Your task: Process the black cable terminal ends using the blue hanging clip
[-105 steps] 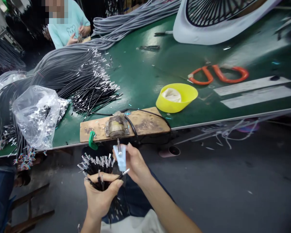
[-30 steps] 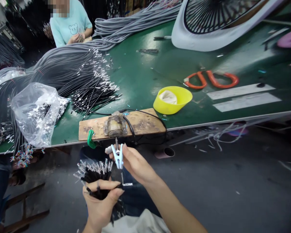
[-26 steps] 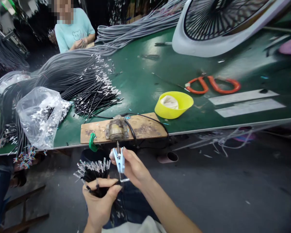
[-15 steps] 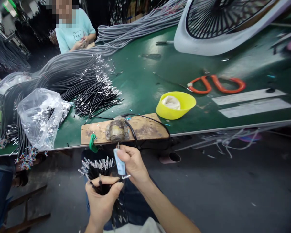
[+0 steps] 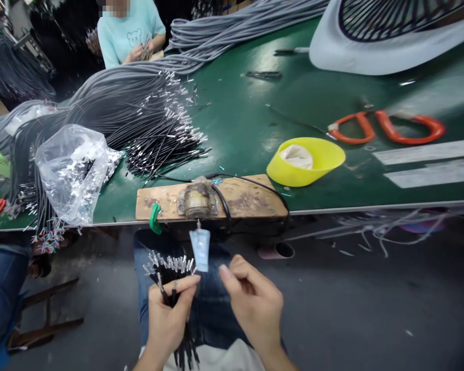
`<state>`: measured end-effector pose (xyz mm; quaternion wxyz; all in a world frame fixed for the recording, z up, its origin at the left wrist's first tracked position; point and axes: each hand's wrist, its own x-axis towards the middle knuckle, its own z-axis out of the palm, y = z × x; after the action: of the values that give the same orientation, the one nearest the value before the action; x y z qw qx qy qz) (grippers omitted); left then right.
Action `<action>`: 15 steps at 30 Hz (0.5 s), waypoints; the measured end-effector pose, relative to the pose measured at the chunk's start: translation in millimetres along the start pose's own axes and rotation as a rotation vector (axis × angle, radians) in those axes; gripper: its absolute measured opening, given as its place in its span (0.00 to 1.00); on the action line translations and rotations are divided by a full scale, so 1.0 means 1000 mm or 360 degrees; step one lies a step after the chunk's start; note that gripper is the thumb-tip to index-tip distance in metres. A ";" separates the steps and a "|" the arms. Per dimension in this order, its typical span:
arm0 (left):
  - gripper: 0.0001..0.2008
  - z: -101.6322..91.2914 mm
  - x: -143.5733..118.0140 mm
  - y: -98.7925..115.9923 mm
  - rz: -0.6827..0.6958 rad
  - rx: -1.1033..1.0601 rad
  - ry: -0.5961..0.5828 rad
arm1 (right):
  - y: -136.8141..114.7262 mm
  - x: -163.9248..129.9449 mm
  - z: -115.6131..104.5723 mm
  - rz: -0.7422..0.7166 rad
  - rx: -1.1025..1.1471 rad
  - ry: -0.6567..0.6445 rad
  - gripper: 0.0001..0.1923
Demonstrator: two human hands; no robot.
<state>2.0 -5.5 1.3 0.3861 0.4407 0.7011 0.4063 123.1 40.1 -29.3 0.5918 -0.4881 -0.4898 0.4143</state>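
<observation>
My left hand [image 5: 168, 314] is closed around a bundle of thin black cables [image 5: 185, 340] whose silvery ends fan out above the fingers. A few single cables stick up between thumb and forefinger. To the right, my right hand [image 5: 255, 304] is raised off the cables, its fingers curled in and the thumb near the forefinger; what lies inside the curl, if anything, is hidden. Between and above the hands a flat light-blue tab [image 5: 200, 250] hangs from the metal tip of a small motor-like cylinder [image 5: 198, 200], touched by neither hand.
The cylinder sits on a wooden board [image 5: 251, 198] with a green clamp [image 5: 154, 219] at the table edge. Left lie piled cables [image 5: 154, 144] and a plastic bag [image 5: 71, 175]. Right are a yellow cup [image 5: 309, 172], orange-handled scissors [image 5: 410, 139] and a fan [image 5: 371, 56]. A co-worker [image 5: 133, 36] sits opposite.
My right hand has let go of the blue tab and moved right and down. My left hand still grips the cables. The view has shifted, with table things appearing further right and higher.
</observation>
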 end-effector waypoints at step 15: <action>0.07 0.014 -0.007 -0.008 -0.0059 -0.0151 0.0105 | -0.012 -0.009 0.009 -0.0655 -0.0426 -0.0108 0.11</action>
<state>14.9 -11.2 -9.5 0.3908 0.3953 0.7014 0.4462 113.0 30.2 -18.7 0.5770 -0.4379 -0.6490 0.2326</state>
